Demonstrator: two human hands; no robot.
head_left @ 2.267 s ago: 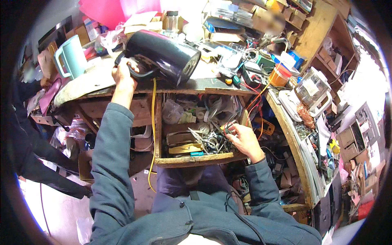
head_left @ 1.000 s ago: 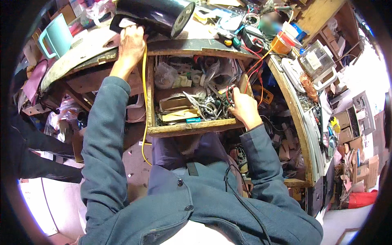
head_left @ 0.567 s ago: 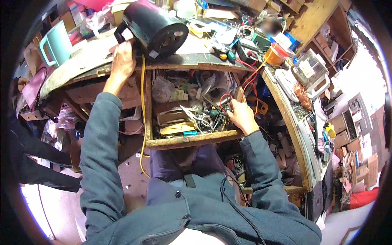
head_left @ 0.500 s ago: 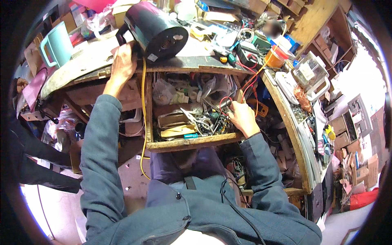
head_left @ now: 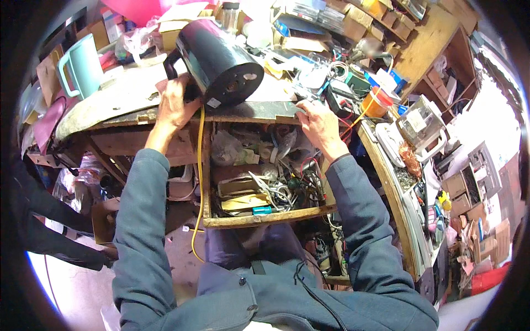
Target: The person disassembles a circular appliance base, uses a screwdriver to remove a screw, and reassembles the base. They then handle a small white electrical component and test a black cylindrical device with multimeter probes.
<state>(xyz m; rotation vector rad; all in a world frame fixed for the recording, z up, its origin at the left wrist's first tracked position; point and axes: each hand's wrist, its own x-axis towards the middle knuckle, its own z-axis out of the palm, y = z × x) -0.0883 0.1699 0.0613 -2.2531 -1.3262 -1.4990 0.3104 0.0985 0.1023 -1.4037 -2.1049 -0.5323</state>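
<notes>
A dark, shiny kettle [head_left: 218,63] lies tilted on the bench, its round base [head_left: 237,83] facing me and its handle on the left. My left hand [head_left: 176,105] is closed at the handle side by the base, with some fingertips hidden. Over the bench's front edge, to the right of the kettle, is my right hand [head_left: 320,124], fingers curled together; whatever they hold, if anything, is too small to make out. Beneath it an open wooden drawer [head_left: 270,218] holds cables, pliers-like tools, plastic bags and a teal-handled tool [head_left: 262,211].
A yellow cable [head_left: 200,176] hangs in front of the drawer's left side. On the left stands a pale teal jug [head_left: 83,66]; on the right, an orange tub [head_left: 377,103] and a clear blender jar [head_left: 417,124]. Another person's dark-clothed legs [head_left: 61,226] show at lower left.
My right hand has left the drawer's tools and moved up to the bench edge. My left hand stays at the kettle. The whole view has shifted slightly.
</notes>
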